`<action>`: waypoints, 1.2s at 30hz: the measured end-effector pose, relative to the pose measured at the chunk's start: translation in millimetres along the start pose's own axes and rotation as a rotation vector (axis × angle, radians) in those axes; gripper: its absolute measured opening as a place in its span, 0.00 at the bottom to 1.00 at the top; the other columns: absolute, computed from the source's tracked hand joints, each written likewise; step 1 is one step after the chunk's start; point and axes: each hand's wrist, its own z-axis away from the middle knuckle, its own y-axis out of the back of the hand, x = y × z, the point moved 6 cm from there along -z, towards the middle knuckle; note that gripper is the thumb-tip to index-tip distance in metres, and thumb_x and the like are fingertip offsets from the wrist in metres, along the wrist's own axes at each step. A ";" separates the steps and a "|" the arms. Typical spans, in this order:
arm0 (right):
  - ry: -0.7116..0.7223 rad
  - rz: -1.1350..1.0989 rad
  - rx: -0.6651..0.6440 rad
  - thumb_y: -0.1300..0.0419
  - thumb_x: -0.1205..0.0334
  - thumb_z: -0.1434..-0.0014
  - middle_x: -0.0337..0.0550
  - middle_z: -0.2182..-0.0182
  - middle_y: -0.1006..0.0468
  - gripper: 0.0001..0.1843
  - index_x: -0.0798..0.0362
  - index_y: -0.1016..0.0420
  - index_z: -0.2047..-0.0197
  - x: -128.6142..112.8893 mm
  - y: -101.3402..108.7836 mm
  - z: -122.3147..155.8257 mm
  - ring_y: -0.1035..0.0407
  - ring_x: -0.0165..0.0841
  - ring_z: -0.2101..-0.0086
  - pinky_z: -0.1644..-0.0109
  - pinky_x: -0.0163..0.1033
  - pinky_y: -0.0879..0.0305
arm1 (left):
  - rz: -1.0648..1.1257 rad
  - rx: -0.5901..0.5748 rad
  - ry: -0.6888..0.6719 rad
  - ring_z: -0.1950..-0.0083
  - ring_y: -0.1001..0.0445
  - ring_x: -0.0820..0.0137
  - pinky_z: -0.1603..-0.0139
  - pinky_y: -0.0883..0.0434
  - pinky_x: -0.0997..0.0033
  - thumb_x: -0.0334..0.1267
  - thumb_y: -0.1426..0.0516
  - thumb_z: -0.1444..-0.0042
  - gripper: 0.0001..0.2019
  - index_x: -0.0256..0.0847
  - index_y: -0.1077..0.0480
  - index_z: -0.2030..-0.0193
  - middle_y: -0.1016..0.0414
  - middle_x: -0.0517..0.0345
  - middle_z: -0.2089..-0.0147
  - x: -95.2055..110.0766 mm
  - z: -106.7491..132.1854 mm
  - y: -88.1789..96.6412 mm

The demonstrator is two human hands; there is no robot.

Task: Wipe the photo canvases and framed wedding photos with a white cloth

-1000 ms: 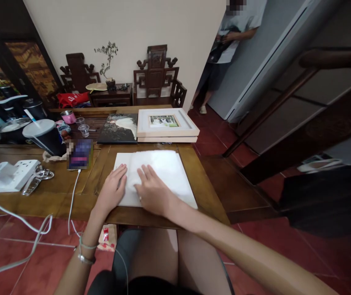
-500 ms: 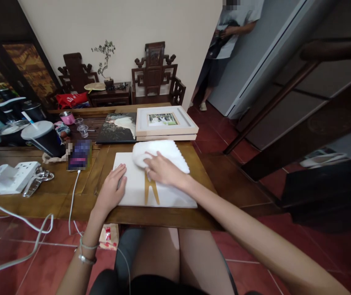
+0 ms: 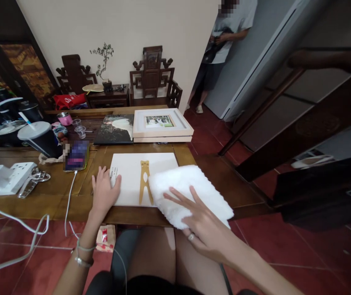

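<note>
A white board point(image 3: 126, 184) with a golden-brown, long-legged figure point(image 3: 144, 176) printed on it lies flat on the wooden table. My left hand point(image 3: 104, 190) rests at the board's left edge, fingers outstretched and holding nothing. Over the board's lower right part and past the table's front edge spreads a fluffy white cloth point(image 3: 190, 184). My right hand point(image 3: 204, 221) has hold of this cloth, with several fingers spread on top of it. The lower right part of the board is hidden under the cloth.
Behind the board lie light wooden picture frames point(image 3: 163, 133) and a dark photo panel point(image 3: 114, 129). To the left are a phone point(image 3: 76, 155) on a cable, a lidded cup point(image 3: 40, 137) and a power strip point(image 3: 12, 178). A person point(image 3: 221, 45) stands at the back right.
My right hand has moved right and toward me with the white cloth, uncovering the figure's top. My left hand has shifted slightly left and its fingers have spread.
</note>
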 end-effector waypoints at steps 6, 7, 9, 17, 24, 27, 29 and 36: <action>0.065 -0.037 0.050 0.49 0.71 0.46 0.55 0.33 0.40 0.13 0.53 0.27 0.77 3.5 0.7 -1.4 0.60 0.52 0.31 0.32 0.74 0.62 | 0.417 -0.145 0.245 0.26 0.47 0.48 0.29 0.56 0.34 0.47 0.42 0.41 0.16 0.41 0.25 0.51 0.34 0.42 0.33 -13.4 -14.1 8.3; 0.071 -0.039 0.067 0.49 0.71 0.46 0.56 0.34 0.39 0.14 0.53 0.28 0.77 3.7 2.1 -2.0 0.59 0.52 0.31 0.33 0.74 0.62 | 0.517 -0.169 0.260 0.29 0.42 0.47 0.30 0.49 0.37 0.47 0.42 0.41 0.17 0.41 0.26 0.50 0.31 0.42 0.35 -8.6 -14.4 11.5; 0.046 -0.032 0.130 0.50 0.71 0.43 0.59 0.35 0.37 0.15 0.53 0.29 0.78 2.1 8.8 -4.5 0.55 0.52 0.32 0.33 0.74 0.58 | 0.715 -0.276 0.296 0.36 0.30 0.49 0.36 0.35 0.44 0.48 0.44 0.41 0.21 0.39 0.28 0.45 0.25 0.44 0.40 6.8 -10.4 14.5; -0.003 -0.021 0.482 0.44 0.69 0.38 0.60 0.33 0.40 0.13 0.52 0.28 0.75 -47.2 43.1 -41.2 0.54 0.48 0.32 0.33 0.68 0.48 | 1.116 -0.157 0.479 0.34 0.32 0.56 0.38 0.31 0.52 0.48 0.46 0.36 0.33 0.44 0.50 0.27 0.33 0.46 0.33 82.5 39.1 51.1; 0.018 -0.233 0.791 0.40 0.74 0.51 0.52 0.45 0.23 0.15 0.50 0.36 0.83 -22.1 46.7 -23.4 0.30 0.51 0.45 0.46 0.57 0.28 | 1.261 -0.051 0.267 0.38 0.28 0.51 0.39 0.30 0.50 0.52 0.38 0.44 0.35 0.48 0.40 0.32 0.28 0.47 0.37 103.6 61.9 92.5; -0.311 -0.453 1.005 0.33 0.69 0.52 0.44 0.72 0.17 0.16 0.49 0.32 0.84 11.6 67.7 -5.3 0.21 0.43 0.68 0.65 0.46 0.22 | 1.203 -0.051 0.314 0.32 0.36 0.53 0.36 0.33 0.53 0.44 0.35 0.46 0.34 0.51 0.39 0.33 0.33 0.48 0.34 72.7 64.0 75.5; -0.569 -0.810 1.032 0.30 0.64 0.52 0.44 0.75 0.18 0.07 0.51 0.23 0.78 32.1 73.1 -1.9 0.22 0.42 0.71 0.69 0.45 0.22 | 1.171 -0.063 0.457 0.29 0.41 0.55 0.31 0.38 0.55 0.40 0.33 0.47 0.35 0.50 0.38 0.34 0.35 0.48 0.32 49.2 68.5 53.9; -0.800 -1.705 0.862 0.26 0.59 0.62 0.47 0.71 0.16 0.14 0.53 0.21 0.71 47.4 53.4 -26.9 0.21 0.45 0.71 0.64 0.49 0.21 | 1.477 -0.378 0.543 0.42 0.24 0.50 0.39 0.29 0.52 0.40 0.28 0.56 0.24 0.37 0.24 0.52 0.20 0.42 0.49 55.4 94.1 6.4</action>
